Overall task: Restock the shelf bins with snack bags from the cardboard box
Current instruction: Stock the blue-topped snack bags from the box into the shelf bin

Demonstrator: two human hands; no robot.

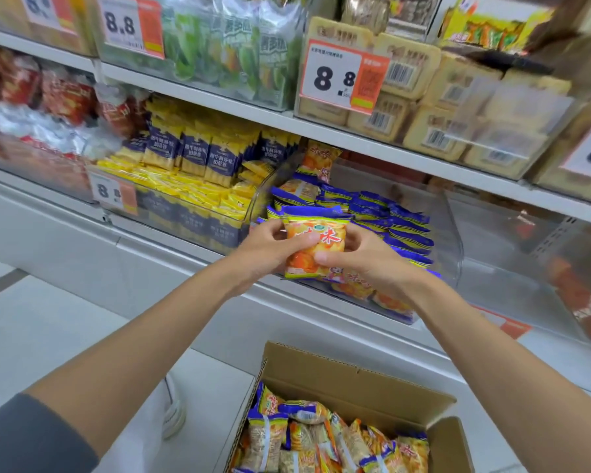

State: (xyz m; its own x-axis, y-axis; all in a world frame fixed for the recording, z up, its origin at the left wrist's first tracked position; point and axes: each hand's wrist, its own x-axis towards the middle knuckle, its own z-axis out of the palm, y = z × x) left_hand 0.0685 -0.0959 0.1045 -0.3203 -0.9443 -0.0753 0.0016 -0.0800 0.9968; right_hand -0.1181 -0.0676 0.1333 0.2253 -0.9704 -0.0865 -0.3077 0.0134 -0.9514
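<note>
An orange snack bag (316, 249) with blue and yellow edges is held upright at the front of a clear shelf bin (452, 233). My left hand (270, 249) grips its left side, thumb across the front. My right hand (365, 256) grips its right side and lower edge. Behind it the bin holds rows of the same bags (389, 216) standing on edge. Below, an open cardboard box (355, 373) on the floor contains several more of these bags (325, 438).
A bin of yellow and navy packets (191, 165) stands to the left. Another clear bin (526, 268) is on the right. The shelf above carries beige cracker packs (434, 107) and price tags (342, 76). A white shoe (174, 411) stands left of the box.
</note>
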